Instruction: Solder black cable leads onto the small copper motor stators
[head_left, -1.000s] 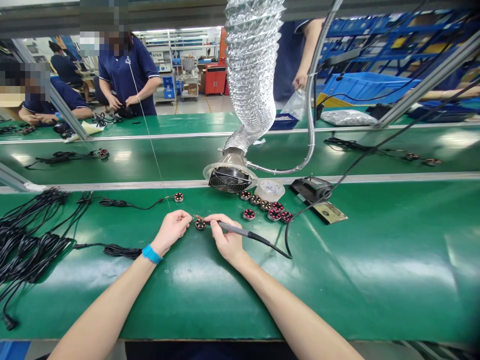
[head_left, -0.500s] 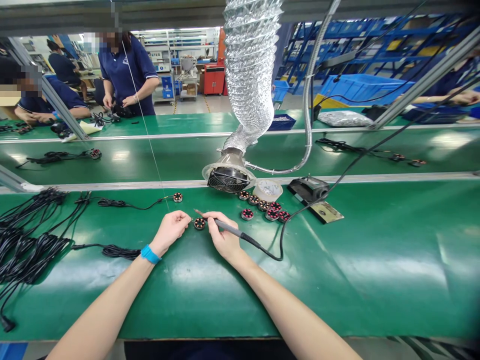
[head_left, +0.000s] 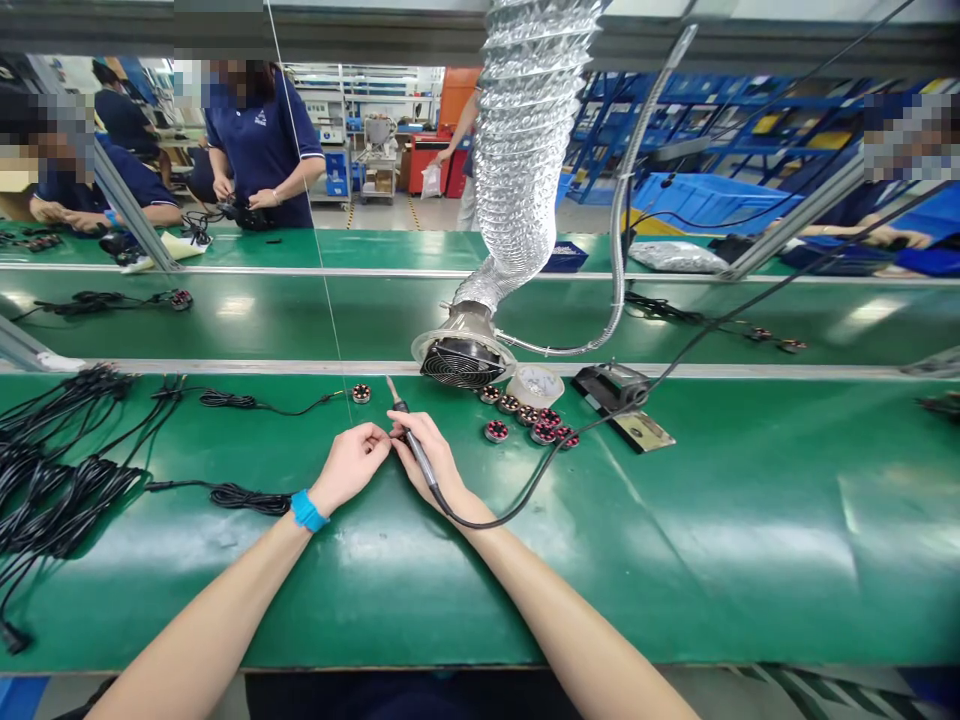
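My right hand (head_left: pixel 429 458) is closed round a soldering iron (head_left: pixel 409 435); its tip points up and away from me and its black cord loops off to the right. My left hand (head_left: pixel 352 464), with a blue wristband, is pinched shut and meets the right hand's fingertips. What the fingers pinch is hidden between the two hands. A thin solder wire (head_left: pixel 322 270) hangs down from above toward my left hand. Several small round red-and-black parts (head_left: pixel 529 415) lie in a cluster to the right of my hands.
A ribbed silver duct ends in a fan hood (head_left: pixel 461 358) just beyond my hands. A soldering iron stand (head_left: pixel 626 400) sits right of it. Bundles of black cables (head_left: pixel 60 470) cover the left of the green bench (head_left: pixel 712 540). Other people work across the conveyor.
The iron has swung from lying low and pointing left to standing with its tip up. My two hands have come together, covering the round part that lay between them.
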